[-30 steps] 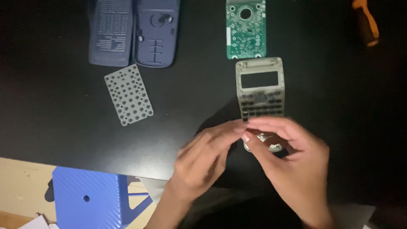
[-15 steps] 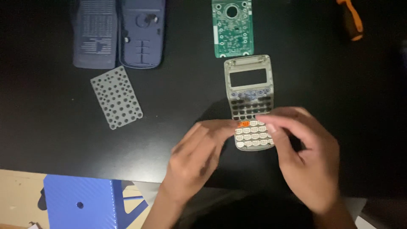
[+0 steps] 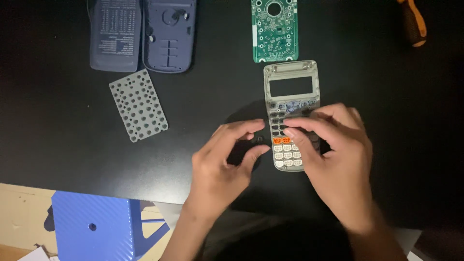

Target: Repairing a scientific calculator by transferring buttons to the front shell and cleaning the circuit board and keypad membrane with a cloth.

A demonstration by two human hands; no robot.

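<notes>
Not much in the way of labels or screens here. A rectangular block of pale printed text (image 3: 114, 31) is sitting on the slate-blue back cover (image 3: 115, 36) that's lying at the top left of the black tabletop (image 3: 58, 121). The grey calculator front frame (image 3: 291, 82) is lying mid-tabletop, and its screen window (image 3: 291, 86) is just showing an empty rectangular cutout with the dark surface coming through. No packages or signs anywhere.
</notes>
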